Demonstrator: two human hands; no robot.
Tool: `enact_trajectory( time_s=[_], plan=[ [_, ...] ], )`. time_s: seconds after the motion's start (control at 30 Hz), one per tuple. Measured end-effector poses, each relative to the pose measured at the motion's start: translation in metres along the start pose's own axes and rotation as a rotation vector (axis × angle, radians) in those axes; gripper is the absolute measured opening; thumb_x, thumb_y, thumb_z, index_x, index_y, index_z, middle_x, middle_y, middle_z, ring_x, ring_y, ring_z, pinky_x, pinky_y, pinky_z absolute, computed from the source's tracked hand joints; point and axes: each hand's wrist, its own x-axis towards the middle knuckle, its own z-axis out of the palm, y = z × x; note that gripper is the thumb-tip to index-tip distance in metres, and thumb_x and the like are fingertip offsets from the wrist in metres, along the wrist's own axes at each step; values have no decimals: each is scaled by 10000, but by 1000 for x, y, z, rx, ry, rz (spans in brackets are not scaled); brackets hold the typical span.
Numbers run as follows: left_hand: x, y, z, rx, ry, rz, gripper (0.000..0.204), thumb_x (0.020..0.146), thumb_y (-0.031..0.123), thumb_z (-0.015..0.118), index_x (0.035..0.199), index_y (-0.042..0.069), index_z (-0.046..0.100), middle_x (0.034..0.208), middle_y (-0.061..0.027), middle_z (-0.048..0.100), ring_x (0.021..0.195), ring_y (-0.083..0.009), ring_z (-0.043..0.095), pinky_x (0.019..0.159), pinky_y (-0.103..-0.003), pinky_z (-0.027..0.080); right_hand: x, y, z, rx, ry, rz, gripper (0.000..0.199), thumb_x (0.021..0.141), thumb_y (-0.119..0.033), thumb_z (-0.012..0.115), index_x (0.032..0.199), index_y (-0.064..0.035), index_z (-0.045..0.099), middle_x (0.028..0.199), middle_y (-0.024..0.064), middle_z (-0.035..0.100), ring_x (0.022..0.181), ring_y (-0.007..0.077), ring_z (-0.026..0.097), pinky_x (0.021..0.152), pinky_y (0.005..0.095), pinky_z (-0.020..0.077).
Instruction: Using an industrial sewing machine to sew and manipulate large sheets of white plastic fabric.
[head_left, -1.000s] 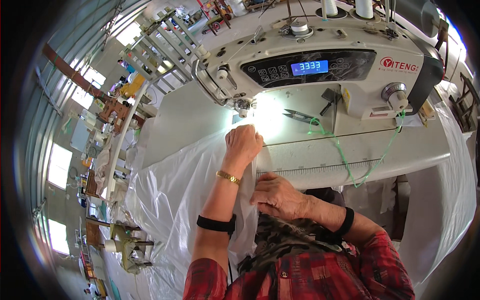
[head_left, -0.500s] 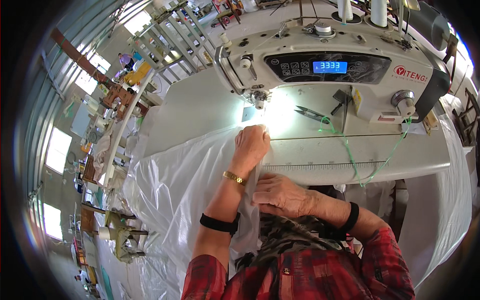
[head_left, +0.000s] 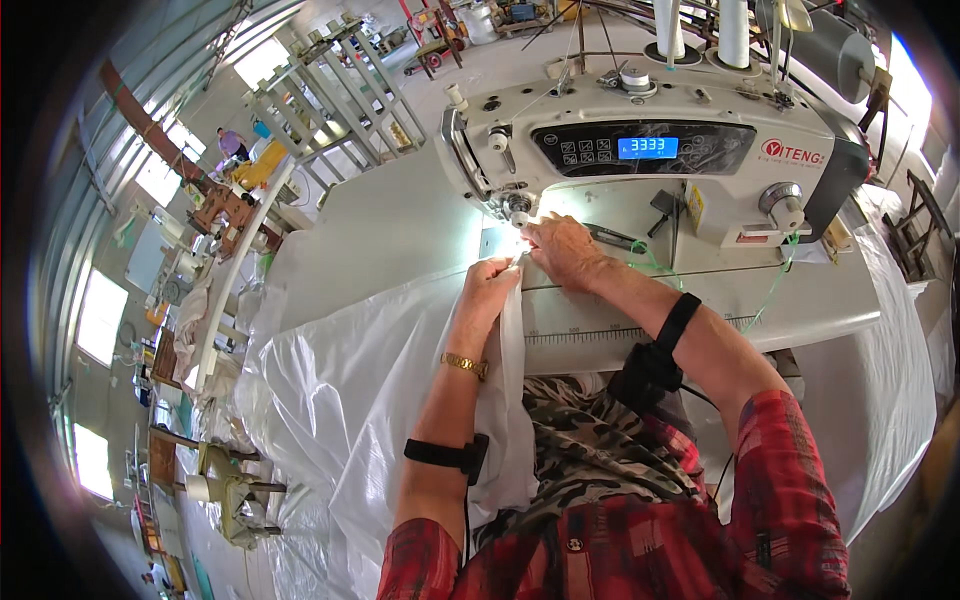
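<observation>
A white sewing machine (head_left: 640, 104) with a lit display stands across the table ahead of me. Sheer white fabric (head_left: 385, 345) runs from its needle area down over the table's front edge and past my lap. My left hand (head_left: 489, 288) is closed on the edge of this fabric, just in front of the presser foot (head_left: 519, 215). Right beside the foot, my right hand (head_left: 566, 252) has its fingers bent together; glare hides what is between them. Dark thread snips (head_left: 612, 238) lie behind my right hand.
Green thread (head_left: 655, 262) trails over the table near a black-headed tool (head_left: 661, 205). A ruler strip (head_left: 580, 337) runs along the front edge. White thread cones (head_left: 733, 40) stand behind the machine. A metal rack (head_left: 350, 100) and a distant person (head_left: 231, 143) are at the far left.
My right hand has moved from the fabric at the table's front edge up to the needle area. My left hand stays on the fabric, and the view has shifted slightly.
</observation>
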Motion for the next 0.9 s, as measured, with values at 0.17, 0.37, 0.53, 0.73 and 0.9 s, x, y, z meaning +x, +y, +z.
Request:
enact_trajectory(
  time_s=[0.17, 0.37, 0.53, 0.73, 0.9],
  plan=[
    [-7, 3, -2, -171, 16, -90, 402, 895, 156, 658, 1187, -115, 600, 1019, -98, 668, 827, -106, 612, 730, -244, 500, 9, 10, 12, 111, -20, -3, 220, 921, -194, 594, 1052, -33, 667, 875, 185, 692, 923, 349, 637, 948, 450, 442],
    [-8, 5, 7, -76, 49, -63, 372, 885, 149, 645, 1149, -113, 624, 982, -82, 668, 860, -103, 607, 734, -240, 493, 12, 35, 28, 153, 79, -143, 202, 962, -272, 530, 956, -106, 644, 815, 163, 680, 851, 342, 655, 825, 477, 449],
    [-7, -7, 10, 161, 73, 110, 377, 842, 141, 580, 1122, -107, 627, 734, -155, 635, 720, -144, 596, 684, -300, 473, 25, 17, 3, -44, -214, -125, 222, 976, -271, 503, 912, -97, 624, 789, 158, 669, 855, 350, 652, 826, 496, 440],
    [-19, -1, 23, 379, 261, 262, 319, 853, 111, 590, 1116, -64, 642, 687, -122, 623, 617, -167, 561, 621, -346, 454, 26, 11, -4, -15, -223, -135, 214, 963, -251, 504, 952, -74, 624, 779, 149, 666, 823, 355, 647, 807, 497, 447],
    [-30, 16, 32, 424, 304, 270, 311, 850, 104, 600, 1133, -22, 631, 668, -162, 616, 629, -313, 598, 630, -416, 459, 23, 13, 6, -2, -136, -80, 201, 929, -235, 527, 955, -56, 616, 790, 171, 655, 828, 366, 647, 790, 492, 463]
  ],
)
